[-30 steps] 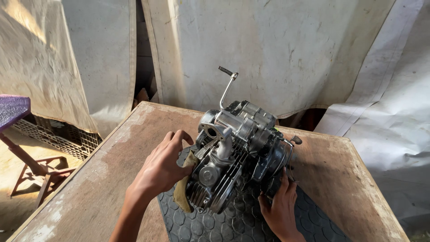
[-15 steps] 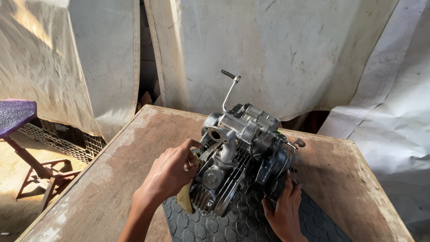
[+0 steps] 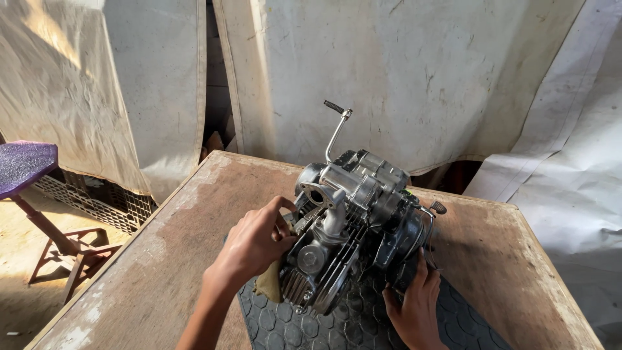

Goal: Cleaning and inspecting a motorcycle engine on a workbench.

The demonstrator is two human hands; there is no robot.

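We see the silver engine (image 3: 353, 223) on a black hex-patterned mat (image 3: 337, 321) (atop the wooden table (image 3: 162, 259)); left hand (image 3: 256, 240) grips its side holding a tan rag (image 3: 269, 285); right hand (image 3: 414, 308) clasps its lower edge.

Wooden table (image 3: 162, 272): worn, stained top with pale patches along its left edge. Black rubber mat (image 3: 350, 321): hexagon-patterned, lying on the table's near end. Off-white tarpaulin sheets (image 3: 414, 71): creased and dirty, hung behind and to both sides. Purple-topped stool (image 3: 23, 165): red metal frame, standing on sunlit ground at left. Dark plastic crate (image 3: 97, 201): latticed, beneath the hanging sheet.
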